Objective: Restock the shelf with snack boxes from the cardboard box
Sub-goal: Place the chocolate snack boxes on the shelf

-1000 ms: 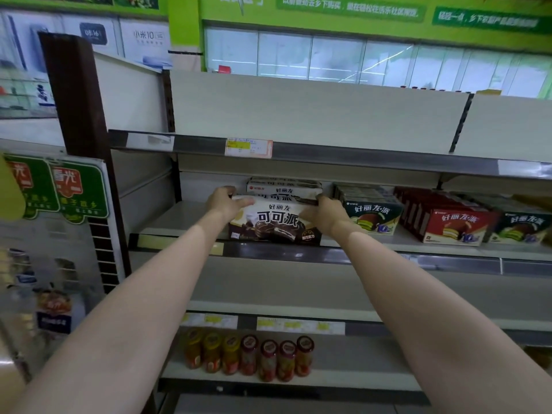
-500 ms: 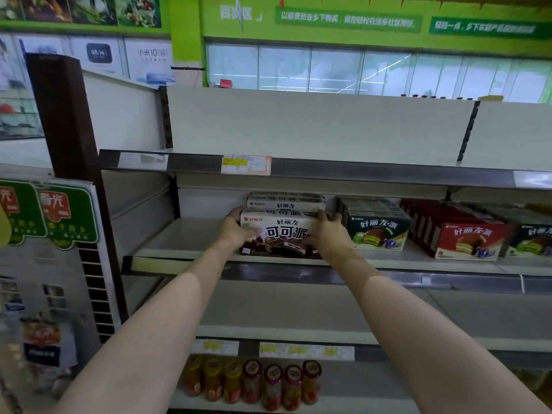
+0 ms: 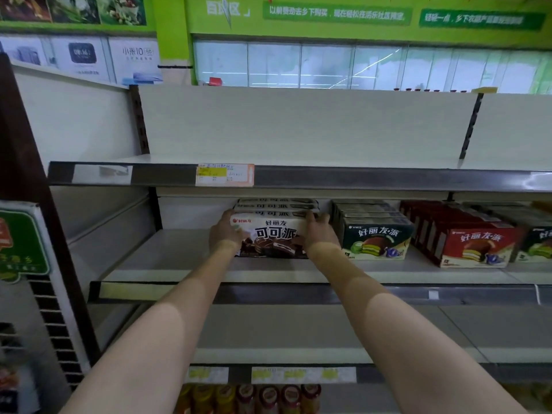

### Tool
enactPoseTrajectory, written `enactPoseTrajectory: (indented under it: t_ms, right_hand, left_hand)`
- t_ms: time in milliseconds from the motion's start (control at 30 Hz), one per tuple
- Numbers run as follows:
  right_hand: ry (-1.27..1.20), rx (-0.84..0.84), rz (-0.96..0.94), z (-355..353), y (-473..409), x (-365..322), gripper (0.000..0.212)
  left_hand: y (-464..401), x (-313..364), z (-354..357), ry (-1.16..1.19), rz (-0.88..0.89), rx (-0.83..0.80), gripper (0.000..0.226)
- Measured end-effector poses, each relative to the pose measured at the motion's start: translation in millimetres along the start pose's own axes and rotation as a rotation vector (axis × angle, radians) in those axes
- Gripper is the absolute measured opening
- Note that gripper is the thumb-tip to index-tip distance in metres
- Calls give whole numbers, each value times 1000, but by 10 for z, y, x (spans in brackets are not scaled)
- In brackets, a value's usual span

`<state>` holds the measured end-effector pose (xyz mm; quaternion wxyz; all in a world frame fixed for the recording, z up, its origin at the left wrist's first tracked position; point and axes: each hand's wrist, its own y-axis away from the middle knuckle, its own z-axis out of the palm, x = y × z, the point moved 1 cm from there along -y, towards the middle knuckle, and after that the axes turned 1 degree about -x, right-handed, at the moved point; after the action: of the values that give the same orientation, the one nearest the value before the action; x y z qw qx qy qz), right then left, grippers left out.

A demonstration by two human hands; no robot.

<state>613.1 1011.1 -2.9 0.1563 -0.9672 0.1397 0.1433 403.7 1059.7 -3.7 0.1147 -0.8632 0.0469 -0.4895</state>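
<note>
A brown-and-white snack box stands upright on the middle shelf, in front of two more boxes of the same kind. My left hand holds its left end, fingers wrapped toward the front. My right hand holds its right end, fingers curled over the top corner. Both arms reach in from below. The cardboard box is out of view.
Green snack boxes stand just right of my right hand, then red ones. The top shelf overhangs the hands and bears a price tag. Jars line the bottom shelf. A dark upright post stands left.
Both hands have pushed the brown box further back on the shelf, up against the boxes behind it. The view has tilted upward.
</note>
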Motion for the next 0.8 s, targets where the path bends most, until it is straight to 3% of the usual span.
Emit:
enactPoseTrajectory:
  t_ms: [233, 400, 533, 633, 800]
  right_hand:
    - [-81, 6, -29, 48, -99, 25, 72]
    - [-102, -27, -21, -29, -15, 60, 82]
    - [-145, 87, 21, -117, 125, 108, 72]
    - [-158, 128, -2, -164, 271, 160, 66]
    - [-140, 200, -135, -350, 575, 283, 54]
  left_hand:
    - [-65, -5, 31, -51, 15, 15, 69]
    - [-13, 22, -33, -161, -111, 34, 52]
    - [25, -24, -39, -224, -145, 49, 46]
    - [107, -16, 6, -232, -101, 13, 37]
    - [343, 146, 311, -143, 96, -188, 20]
